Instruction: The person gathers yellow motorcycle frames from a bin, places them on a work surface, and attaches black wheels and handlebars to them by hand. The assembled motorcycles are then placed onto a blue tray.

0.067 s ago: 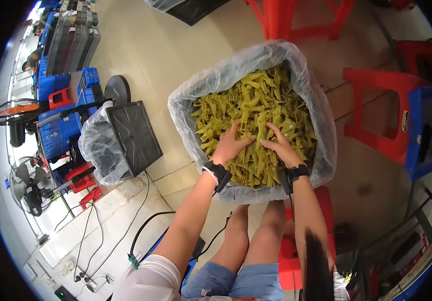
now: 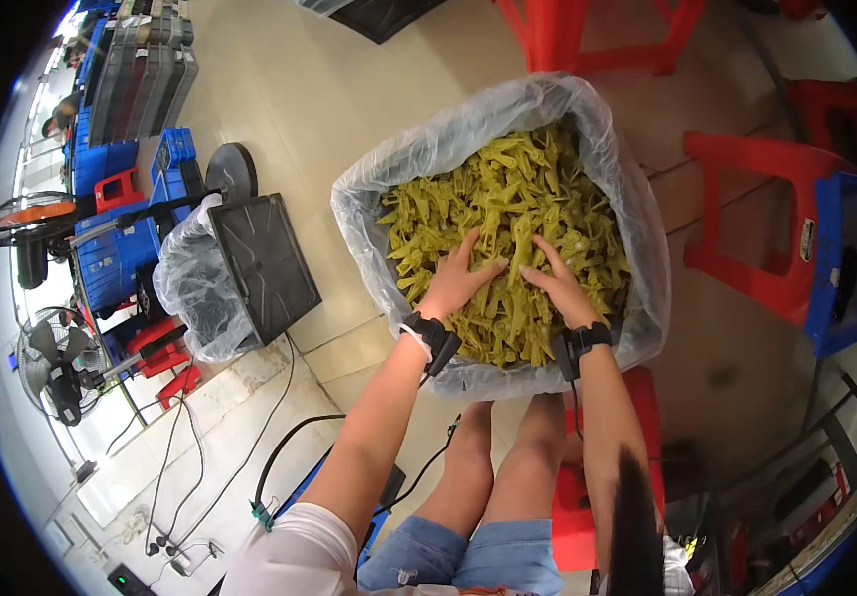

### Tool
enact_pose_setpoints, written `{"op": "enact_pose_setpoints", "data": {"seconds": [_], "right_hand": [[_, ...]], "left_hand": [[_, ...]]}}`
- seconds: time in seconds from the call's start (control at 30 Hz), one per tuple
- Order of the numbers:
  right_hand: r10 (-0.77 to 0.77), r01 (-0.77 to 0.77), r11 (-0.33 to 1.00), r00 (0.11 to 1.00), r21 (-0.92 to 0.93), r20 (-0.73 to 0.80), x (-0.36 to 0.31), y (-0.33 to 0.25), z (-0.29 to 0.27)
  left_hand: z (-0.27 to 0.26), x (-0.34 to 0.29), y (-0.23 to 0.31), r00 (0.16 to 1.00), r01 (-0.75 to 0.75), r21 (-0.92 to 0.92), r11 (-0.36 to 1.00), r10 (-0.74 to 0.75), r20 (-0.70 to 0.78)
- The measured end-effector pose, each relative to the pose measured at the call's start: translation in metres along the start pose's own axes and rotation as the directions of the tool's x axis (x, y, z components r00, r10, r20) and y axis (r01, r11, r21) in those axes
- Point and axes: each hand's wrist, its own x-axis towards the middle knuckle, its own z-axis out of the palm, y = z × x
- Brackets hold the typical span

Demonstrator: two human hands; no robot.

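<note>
A heap of small olive-yellow moulded pieces (image 2: 508, 204), too jumbled to name by kind, fills a bin lined with a clear plastic bag (image 2: 369, 214). On the heap's near part lies my left hand (image 2: 456, 282), open, its index finger and thumb spread apart over the pieces. Beside it, to the right, my right hand (image 2: 559, 286) is open too, thumb and index finger apart and touching the pieces. One longer piece (image 2: 521, 243) stands out between the two hands. Some of my fingertips are sunk among the pieces and hidden.
At the left stands a black crate (image 2: 267, 268) with a clear bag (image 2: 200, 288). Blue crates (image 2: 115, 263), grey stacked crates (image 2: 140, 84) and fans (image 2: 59, 363) are farther left. Red stools (image 2: 756, 219) and a blue tray (image 2: 846, 263) stand at the right. Cables (image 2: 190, 457) trail at the lower left.
</note>
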Motion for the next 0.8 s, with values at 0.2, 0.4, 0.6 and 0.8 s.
{"op": "enact_pose_setpoints", "data": {"seconds": [0.2,0.4,0.6,0.8], "right_hand": [[0.019,-0.016,0.998,0.999,-0.066,0.041,0.007,-0.006,0.004],[-0.011,0.008,0.998,0.998,0.059,0.063,-0.007,0.008,0.001],[-0.052,0.051,0.998,0.998,0.034,0.027,0.001,0.025,0.000],[-0.072,0.073,0.994,0.997,0.079,-0.023,-0.002,0.020,0.017]], "left_hand": [[-0.026,0.016,-0.020,0.959,-0.020,-0.111,0.994,0.050,0.280],[-0.029,-0.002,-0.006,0.935,0.093,-0.388,0.917,0.054,0.352],[-0.025,-0.007,-0.004,0.930,0.158,-0.343,0.926,-0.023,0.366],[-0.005,-0.010,-0.045,0.967,0.168,-0.380,0.910,-0.077,0.243]]}}
